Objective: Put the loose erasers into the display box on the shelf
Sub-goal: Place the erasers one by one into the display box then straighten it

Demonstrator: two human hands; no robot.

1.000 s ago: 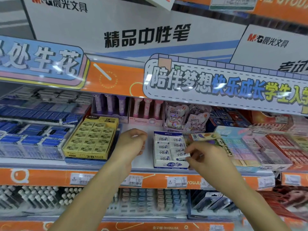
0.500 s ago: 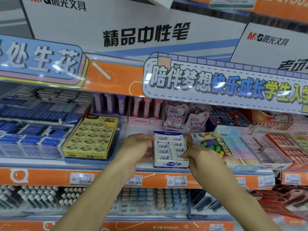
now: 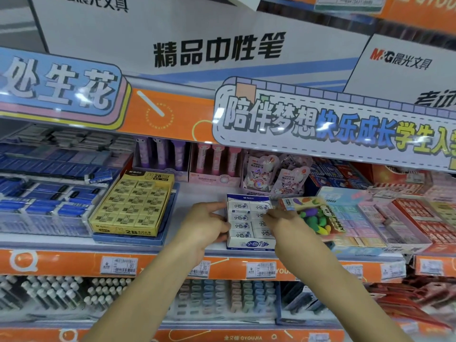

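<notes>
You stand at a store shelf [image 3: 148,245] with orange price rails. The display box [image 3: 249,244] sits at centre. Your left hand [image 3: 207,224] grips its 9 o'clock wall; your right hand [image 3: 283,223] pinches the erasers [image 3: 240,216] inside.

A stationery shop's shelf [image 3: 61,243] carried orange price strips [image 3: 118,265] along its front edge. Above the shelf hung glossy promotional banners [image 3: 320,129] and white sign boards [image 3: 197,45]; below it stood racks of pens [image 3: 49,294] under bright, even light.
</notes>
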